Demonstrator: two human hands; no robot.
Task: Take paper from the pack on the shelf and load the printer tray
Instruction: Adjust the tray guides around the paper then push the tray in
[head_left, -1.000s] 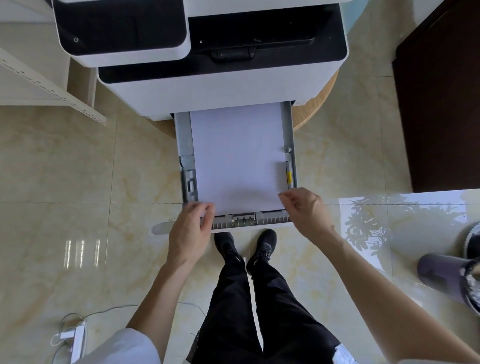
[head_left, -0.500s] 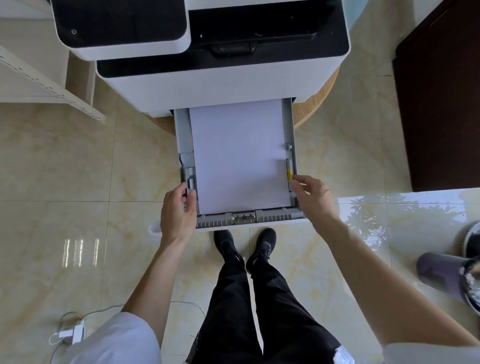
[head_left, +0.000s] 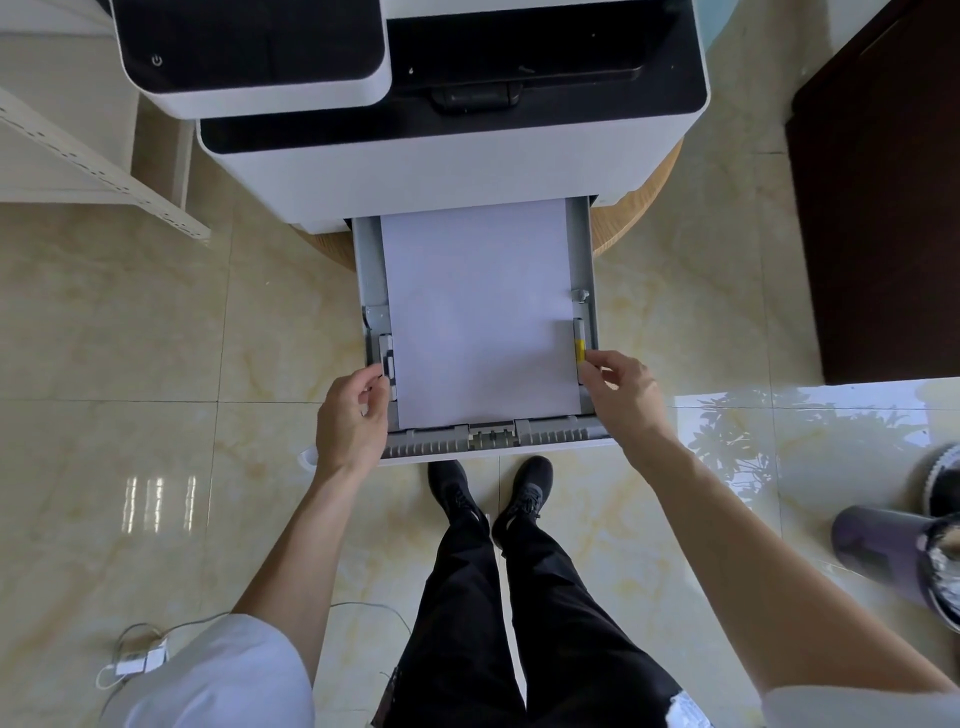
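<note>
The white printer (head_left: 447, 171) stands on a round wooden stand, its grey paper tray (head_left: 589, 249) pulled out toward me. A stack of white paper (head_left: 480, 312) lies flat in the tray. My left hand (head_left: 350, 415) is at the tray's left side, fingertips on the left paper guide (head_left: 386, 358). My right hand (head_left: 626, 395) is at the right side, fingertips pinching the right guide with the yellow tab (head_left: 579, 349). The pack on the shelf is out of view.
A pale shelf frame (head_left: 104, 161) stands at the left. A dark cabinet (head_left: 883, 208) is at the right. A dark purple container (head_left: 883, 545) lies on the floor at lower right. A white adapter and cable (head_left: 140, 660) lie at lower left. My shoes stand below the tray.
Both hands moved from the tray's front edge up to the side paper guides. The view has shifted slightly.
</note>
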